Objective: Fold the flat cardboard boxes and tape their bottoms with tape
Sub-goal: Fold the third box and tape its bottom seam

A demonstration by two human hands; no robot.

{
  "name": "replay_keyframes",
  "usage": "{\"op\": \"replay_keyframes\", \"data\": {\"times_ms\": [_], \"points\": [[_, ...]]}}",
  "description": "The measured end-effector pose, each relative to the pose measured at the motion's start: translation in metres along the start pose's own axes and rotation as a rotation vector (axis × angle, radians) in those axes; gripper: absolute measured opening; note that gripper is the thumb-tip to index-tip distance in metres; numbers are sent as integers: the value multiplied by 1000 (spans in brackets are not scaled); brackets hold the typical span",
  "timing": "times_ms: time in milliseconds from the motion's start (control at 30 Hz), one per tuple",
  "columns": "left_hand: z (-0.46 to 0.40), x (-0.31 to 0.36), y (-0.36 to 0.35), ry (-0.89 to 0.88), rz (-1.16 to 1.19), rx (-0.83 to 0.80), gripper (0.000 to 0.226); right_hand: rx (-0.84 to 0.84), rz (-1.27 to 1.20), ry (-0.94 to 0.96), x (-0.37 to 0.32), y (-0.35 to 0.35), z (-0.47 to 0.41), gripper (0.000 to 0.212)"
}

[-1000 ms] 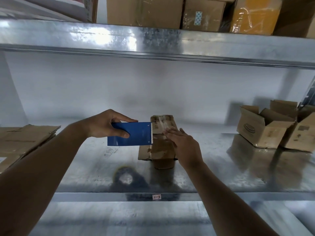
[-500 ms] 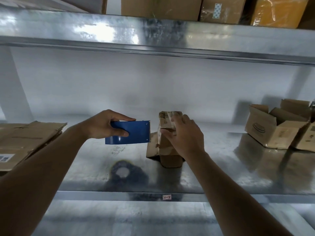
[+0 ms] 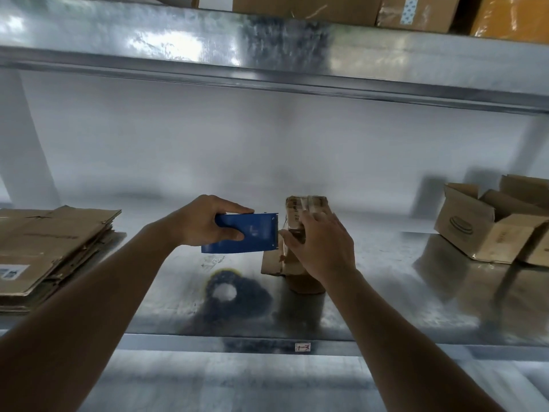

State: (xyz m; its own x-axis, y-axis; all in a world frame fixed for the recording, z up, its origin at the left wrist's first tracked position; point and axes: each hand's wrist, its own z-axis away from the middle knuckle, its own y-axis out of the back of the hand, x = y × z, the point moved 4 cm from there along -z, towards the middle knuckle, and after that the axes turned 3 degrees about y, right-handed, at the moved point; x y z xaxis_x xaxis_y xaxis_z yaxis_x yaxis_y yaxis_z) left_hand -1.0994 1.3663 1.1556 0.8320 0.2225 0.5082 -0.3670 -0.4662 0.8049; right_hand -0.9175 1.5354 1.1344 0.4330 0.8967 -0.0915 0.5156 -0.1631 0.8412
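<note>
Left grip (image 3: 208,224) holds dispenser (image 3: 246,233) (toothed edge beside box (image 3: 297,233)).

Galvanised sheet-metal shelf (image 3: 386,307), glossy and mottled, mirroring the boxes on it. Same bright spangled metal on the upper shelf (image 3: 267,46). Small box (image 3: 297,230) at centre: brown corrugated cardboard, matt and creased, with shiny clear tape (image 3: 309,203) over its top. Tape dispenser (image 3: 249,233): smooth blue cover with a slight sheen, toothed edge at its right end. Flat cardboard stack (image 3: 50,242) at left: matt, worn, frayed at the edges. Open boxes (image 3: 481,227) at right: plain matt cardboard.
</note>
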Motion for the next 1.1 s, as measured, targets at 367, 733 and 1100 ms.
{"op": "replay_keyframes", "data": {"times_ms": [367, 733, 1100], "points": [[-19, 11, -12, -98, -98, 53, 51, 37, 24, -90, -10, -6, -11, 42], [-13, 1, -23, -59, -87, 140, 55, 101, 9, -138, -18, -6, -9, 40], [-7, -1, -25, 0, -93, 168, 56, 110, 41, -139, -21, -8, -9, 43]]}}
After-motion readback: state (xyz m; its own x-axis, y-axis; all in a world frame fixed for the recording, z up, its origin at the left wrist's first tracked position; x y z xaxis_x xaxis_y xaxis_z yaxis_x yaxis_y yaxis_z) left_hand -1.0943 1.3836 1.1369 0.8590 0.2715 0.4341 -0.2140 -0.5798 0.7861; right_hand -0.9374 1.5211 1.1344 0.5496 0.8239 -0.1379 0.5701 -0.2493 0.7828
